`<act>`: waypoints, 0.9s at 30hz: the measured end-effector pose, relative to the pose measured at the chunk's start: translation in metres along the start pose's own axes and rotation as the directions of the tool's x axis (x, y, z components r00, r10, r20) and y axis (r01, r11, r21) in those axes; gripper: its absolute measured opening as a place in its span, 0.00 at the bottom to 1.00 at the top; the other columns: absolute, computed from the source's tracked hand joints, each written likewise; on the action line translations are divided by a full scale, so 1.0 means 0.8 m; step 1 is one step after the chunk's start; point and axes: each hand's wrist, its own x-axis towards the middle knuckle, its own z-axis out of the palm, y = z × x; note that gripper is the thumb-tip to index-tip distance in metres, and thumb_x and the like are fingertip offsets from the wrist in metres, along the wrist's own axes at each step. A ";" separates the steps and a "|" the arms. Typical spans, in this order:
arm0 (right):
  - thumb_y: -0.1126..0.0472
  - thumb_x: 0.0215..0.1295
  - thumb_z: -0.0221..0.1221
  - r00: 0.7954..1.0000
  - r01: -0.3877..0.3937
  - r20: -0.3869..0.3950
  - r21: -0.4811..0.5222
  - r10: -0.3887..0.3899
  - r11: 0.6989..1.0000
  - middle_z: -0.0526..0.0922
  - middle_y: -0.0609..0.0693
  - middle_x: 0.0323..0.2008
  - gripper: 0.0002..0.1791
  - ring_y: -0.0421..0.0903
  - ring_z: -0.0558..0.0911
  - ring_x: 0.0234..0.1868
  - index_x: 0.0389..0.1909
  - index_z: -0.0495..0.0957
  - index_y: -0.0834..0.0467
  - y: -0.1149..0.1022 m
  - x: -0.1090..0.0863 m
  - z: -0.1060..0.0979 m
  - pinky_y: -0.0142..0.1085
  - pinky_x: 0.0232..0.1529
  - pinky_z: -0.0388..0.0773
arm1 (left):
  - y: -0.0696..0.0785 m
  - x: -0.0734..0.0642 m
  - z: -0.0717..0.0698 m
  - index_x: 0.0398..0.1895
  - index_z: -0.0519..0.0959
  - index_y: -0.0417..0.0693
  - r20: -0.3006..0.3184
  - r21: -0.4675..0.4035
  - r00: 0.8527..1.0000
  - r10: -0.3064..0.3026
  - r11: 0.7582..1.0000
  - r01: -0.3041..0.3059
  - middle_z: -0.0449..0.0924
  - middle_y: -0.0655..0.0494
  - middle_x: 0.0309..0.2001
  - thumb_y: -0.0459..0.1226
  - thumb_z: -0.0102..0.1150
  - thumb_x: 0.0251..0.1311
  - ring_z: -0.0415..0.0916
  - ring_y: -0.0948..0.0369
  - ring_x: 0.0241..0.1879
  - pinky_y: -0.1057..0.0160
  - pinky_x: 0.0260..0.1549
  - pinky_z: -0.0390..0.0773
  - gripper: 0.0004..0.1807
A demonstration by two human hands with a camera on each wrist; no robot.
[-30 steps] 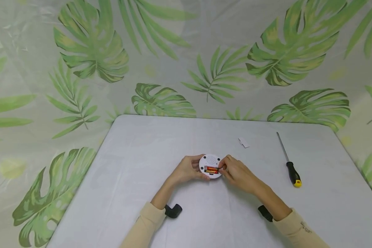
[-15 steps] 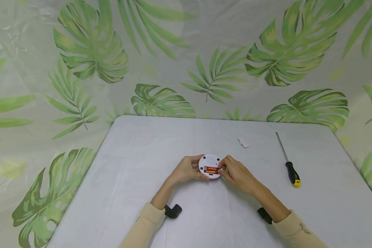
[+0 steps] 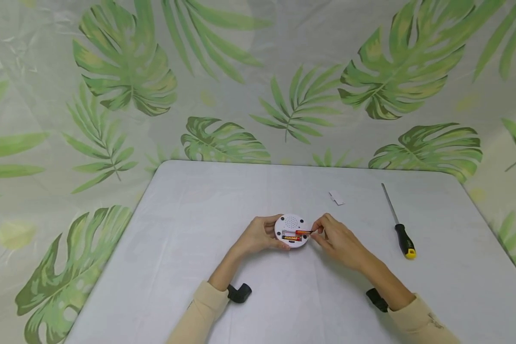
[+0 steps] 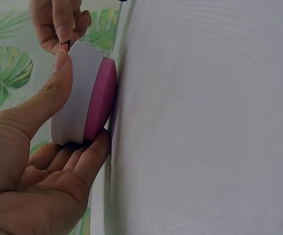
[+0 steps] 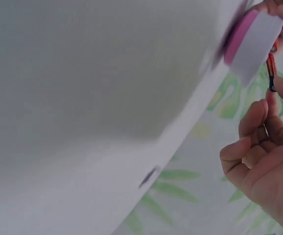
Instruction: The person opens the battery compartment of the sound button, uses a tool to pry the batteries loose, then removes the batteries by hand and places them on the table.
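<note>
My left hand [image 3: 258,234] grips a round white device [image 3: 290,222] by its edge, back side up, showing small holes, dark feet and a battery slot. Its other side is pink [image 4: 101,98], as the left wrist view shows. One red-and-black battery [image 3: 290,238] lies in the slot. Between the thumb and finger of my right hand [image 3: 339,243], a second battery [image 3: 303,232] is pinched by its end. It sticks out past the slot toward the right; in the right wrist view much of this battery [image 5: 271,66] is visible beside the device.
A small white plastic piece [image 3: 337,198] lies on the white table [image 3: 198,205] behind the right hand. Farther right is a screwdriver [image 3: 405,238] with a black and yellow handle. A leaf-patterned sheet [image 3: 223,86] hangs behind the table.
The right hand has moved slightly right, drawing the upper battery partly out of the slot. Its left part of the slot is now bare. The left hand and device have barely moved.
</note>
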 end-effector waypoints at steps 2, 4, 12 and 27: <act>0.63 0.72 0.64 1.000 -0.017 -0.001 -0.002 0.017 1.000 0.76 0.46 0.38 0.06 0.36 0.66 0.30 0.44 0.77 0.57 0.005 -0.003 -0.007 0.27 0.29 0.66 | 0.000 0.000 0.000 0.74 0.67 0.33 0.000 0.001 1.000 -0.004 1.000 0.004 0.77 0.39 0.68 0.24 0.79 0.47 0.80 0.49 0.65 0.66 0.57 0.85 0.48; 0.63 0.73 0.63 0.999 -0.031 -0.011 -0.006 0.031 1.000 0.75 0.47 0.38 0.06 0.37 0.66 0.30 0.45 0.76 0.57 0.011 -0.006 -0.014 0.27 0.28 0.65 | -0.001 0.001 0.000 0.74 0.67 0.33 -0.002 0.005 1.000 -0.006 1.000 0.006 0.77 0.39 0.68 0.24 0.79 0.47 0.80 0.50 0.65 0.66 0.57 0.85 0.48; 0.62 0.76 0.59 0.985 -0.136 -0.106 -0.014 0.134 0.991 0.76 0.52 0.39 0.07 0.39 0.71 0.34 0.47 0.76 0.62 0.059 -0.018 -0.048 0.29 0.29 0.69 | -0.003 0.001 0.000 0.74 0.68 0.35 -0.009 0.016 1.000 -0.018 1.000 0.018 0.78 0.42 0.68 0.25 0.80 0.46 0.79 0.51 0.66 0.66 0.58 0.84 0.49; 0.58 0.77 0.47 0.765 -0.607 -0.302 -0.042 0.569 0.794 0.70 0.76 0.44 0.23 0.72 0.74 0.41 0.51 0.74 0.78 0.218 -0.041 -0.130 0.53 0.28 0.70 | -0.003 -0.001 -0.001 0.75 0.66 0.33 -0.013 0.040 1.000 -0.028 0.999 0.028 0.75 0.38 0.69 0.27 0.81 0.47 0.79 0.48 0.66 0.64 0.59 0.83 0.49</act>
